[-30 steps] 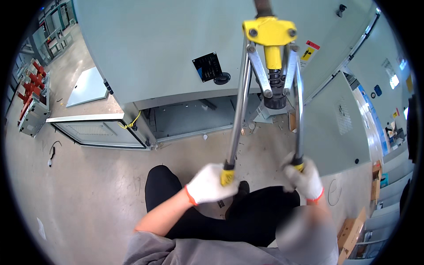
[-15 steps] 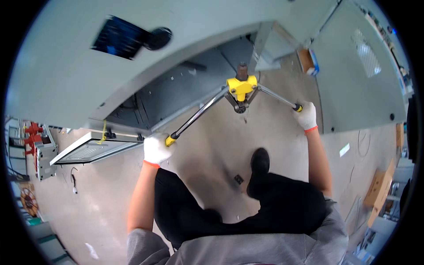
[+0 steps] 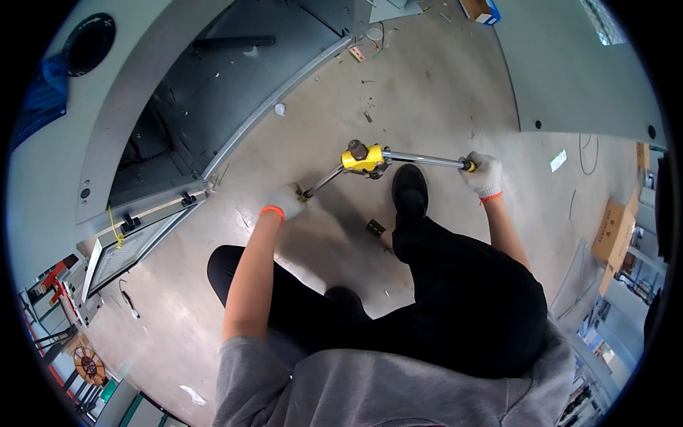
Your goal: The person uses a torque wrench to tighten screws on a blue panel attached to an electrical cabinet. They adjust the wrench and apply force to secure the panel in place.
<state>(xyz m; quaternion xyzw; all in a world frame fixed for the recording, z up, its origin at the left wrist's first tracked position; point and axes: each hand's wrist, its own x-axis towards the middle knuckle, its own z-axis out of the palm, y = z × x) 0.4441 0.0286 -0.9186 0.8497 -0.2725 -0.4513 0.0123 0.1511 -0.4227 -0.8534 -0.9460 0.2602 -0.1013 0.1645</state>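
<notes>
Your two gloved hands hold a long-handled lever tool with its handles spread wide: your left hand (image 3: pixel 284 201) is clenched on the end of the near handle, and your right hand (image 3: pixel 482 173) is clenched on the grip of the far handle. The tool's yellow head (image 3: pixel 364 158), with a dark rusty stub at its top, hangs low over the concrete floor (image 3: pixel 441 85), just ahead of your black shoe (image 3: pixel 409 186). A second ago the same tool stood upright against the grey cabinet with its handles nearly closed; half a second ago it was coming away with the handles opening. It is now clear of the cabinet and carried down near the floor, which suggests that one squeeze is finished and the tool is opened again. A small dark square piece (image 3: pixel 376 228) lies on the floor beside your leg. To the right, well apart, stands a brown cardboard box (image 3: pixel 613 231) with dark printing; farther off a small green-and-white label (image 3: pixel 558 160) lies on the floor. At the top edge sits a brown box with a blue side (image 3: pixel 479 8). At far left the open grey cabinet (image 3: pixel 213 78) carries a blue sign (image 3: pixel 43 92) and a round black fitting (image 3: pixel 89 43).
</notes>
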